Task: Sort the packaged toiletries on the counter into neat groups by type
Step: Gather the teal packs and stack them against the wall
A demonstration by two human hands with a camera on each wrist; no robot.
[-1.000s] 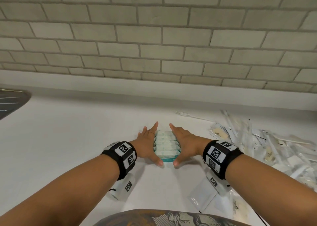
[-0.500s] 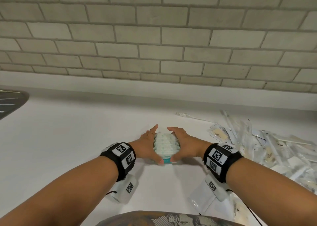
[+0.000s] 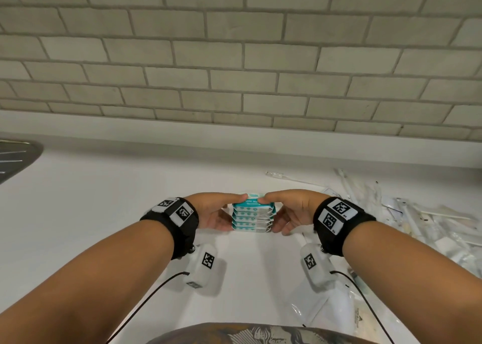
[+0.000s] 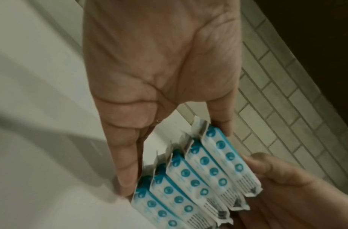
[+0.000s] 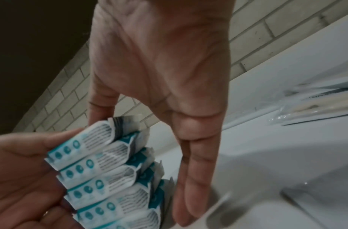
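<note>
Wipe packs (image 3: pixel 252 216), stacked mid-worktop (image 3: pixel 104 213); loose clear-wrapped toiletries (image 3: pixel 427 223) heaped toward the right edge. Left hand (image 3: pixel 212 213) and right hand (image 3: pixel 292 210) clasp the stack between them.

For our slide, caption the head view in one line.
Both hands hold a stack of wipe packs above the counter.

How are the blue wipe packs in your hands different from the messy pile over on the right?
The wipe packs are teal and white; the pile is mostly clear and white wrappers. The packs sit squared in one stack between the left hand and right hand; the pile lies scattered, untouched. Both are on the counter.
</note>
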